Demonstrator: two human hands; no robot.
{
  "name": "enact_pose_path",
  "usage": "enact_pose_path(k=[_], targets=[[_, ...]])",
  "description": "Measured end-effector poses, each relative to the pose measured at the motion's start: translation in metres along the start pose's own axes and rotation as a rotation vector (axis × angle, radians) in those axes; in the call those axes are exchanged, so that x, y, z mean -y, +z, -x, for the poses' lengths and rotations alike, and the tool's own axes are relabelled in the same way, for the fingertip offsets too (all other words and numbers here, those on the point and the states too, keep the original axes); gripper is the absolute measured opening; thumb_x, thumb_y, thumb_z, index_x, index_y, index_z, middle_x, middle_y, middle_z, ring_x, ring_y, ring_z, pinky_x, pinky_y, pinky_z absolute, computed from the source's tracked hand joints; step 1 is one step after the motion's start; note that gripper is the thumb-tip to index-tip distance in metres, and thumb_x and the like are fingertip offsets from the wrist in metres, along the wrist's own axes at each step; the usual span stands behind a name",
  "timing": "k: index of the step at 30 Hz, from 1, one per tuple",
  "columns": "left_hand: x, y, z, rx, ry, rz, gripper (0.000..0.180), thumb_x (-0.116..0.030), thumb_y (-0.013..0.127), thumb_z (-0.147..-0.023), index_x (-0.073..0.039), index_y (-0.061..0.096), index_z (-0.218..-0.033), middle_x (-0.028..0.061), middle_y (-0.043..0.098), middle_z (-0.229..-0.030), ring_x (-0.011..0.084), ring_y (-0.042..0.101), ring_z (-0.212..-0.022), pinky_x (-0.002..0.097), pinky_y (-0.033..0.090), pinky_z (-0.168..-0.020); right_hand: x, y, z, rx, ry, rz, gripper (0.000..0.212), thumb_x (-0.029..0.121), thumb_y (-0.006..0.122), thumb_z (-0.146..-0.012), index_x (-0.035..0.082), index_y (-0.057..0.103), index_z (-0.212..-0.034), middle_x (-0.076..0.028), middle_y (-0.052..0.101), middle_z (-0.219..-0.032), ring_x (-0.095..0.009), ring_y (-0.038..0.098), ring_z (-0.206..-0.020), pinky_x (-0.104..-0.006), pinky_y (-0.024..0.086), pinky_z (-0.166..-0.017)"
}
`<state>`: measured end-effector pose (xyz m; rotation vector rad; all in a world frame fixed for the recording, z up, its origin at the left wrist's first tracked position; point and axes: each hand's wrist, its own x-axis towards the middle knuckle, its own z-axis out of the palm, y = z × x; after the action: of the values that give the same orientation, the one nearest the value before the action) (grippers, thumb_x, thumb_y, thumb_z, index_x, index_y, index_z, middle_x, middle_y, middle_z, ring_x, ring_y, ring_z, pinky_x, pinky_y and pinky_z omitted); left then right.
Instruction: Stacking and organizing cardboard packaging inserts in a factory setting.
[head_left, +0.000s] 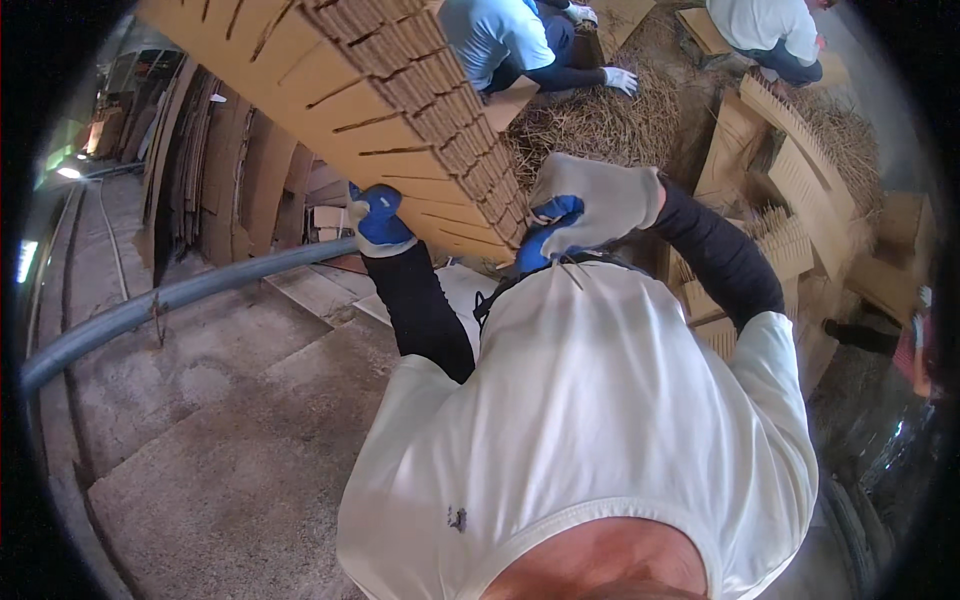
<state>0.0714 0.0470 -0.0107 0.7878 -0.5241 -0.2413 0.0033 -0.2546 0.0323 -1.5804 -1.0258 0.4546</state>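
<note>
Upper centre: slotted cardboard stack [375, 115], its left edge touched by the gloved left hand [382, 218], grip indeterminable; gloved right hand [585, 208], fingers curled closed, at its lower right corner.

Workshop: leaning cardboard sheets [225, 150], heaped strips [600, 130], co-workers [495, 45].

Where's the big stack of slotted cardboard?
In the head view, the slotted cardboard stack slants from the top left down toward the middle, its lower end between the person's left hand and right hand.
</note>
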Motion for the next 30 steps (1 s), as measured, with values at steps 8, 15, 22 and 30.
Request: enact_pose_path(k=[8,15,22,30], targets=[[0.008,-0.013,0.002,0.088,-0.058,0.39,0.049,-0.029,0.059,-0.095,-0.004,0.05,-0.136,0.0155,0.059,-0.132,0.0276,0.063,-0.114,0.0406,0.054,-0.095,0.002,0.013,-0.005,-0.055,0.091,-0.303,0.051,0.036,0.073,-0.086,0.001,0.046,-0.062,-0.011,0.045,-0.055,-0.027,0.04,-0.048,-0.0365,0.036,-0.049],[-0.023,0.038,0.002,-0.331,0.105,-0.369,0.064,-0.026,0.075,-0.081,-0.004,0.051,-0.136,0.0127,0.061,-0.128,0.0295,0.063,-0.112,0.0441,0.052,-0.098,0.032,0.014,-0.005,-0.35,0.001,0.53,0.035,0.023,0.072,-0.079,0.002,0.05,-0.061,-0.013,0.049,-0.055,-0.035,0.048,-0.049,-0.0396,0.04,-0.049],[-0.022,0.033,-0.004,-0.378,0.121,-0.305,0.066,-0.016,0.073,-0.076,-0.001,0.05,-0.136,0.0135,0.062,-0.126,0.0283,0.064,-0.11,0.0432,0.052,-0.097,0.039,0.013,-0.002,-0.44,-0.006,0.495,0.032,0.021,0.07,-0.079,0.003,0.05,-0.062,-0.012,0.049,-0.054,-0.034,0.049,-0.047,-0.0401,0.039,-0.047],[-0.068,-0.016,-0.004,-0.452,0.169,-0.47,0.064,-0.013,0.07,-0.079,-0.001,0.047,-0.138,0.0134,0.06,-0.127,0.0286,0.063,-0.112,0.0434,0.051,-0.098,0.014,-0.001,0.07,-0.775,0.25,0.232,0.02,0.017,0.071,-0.082,-0.002,0.067,-0.083,-0.011,0.062,-0.065,-0.022,0.063,-0.057,-0.0285,0.049,-0.056]])
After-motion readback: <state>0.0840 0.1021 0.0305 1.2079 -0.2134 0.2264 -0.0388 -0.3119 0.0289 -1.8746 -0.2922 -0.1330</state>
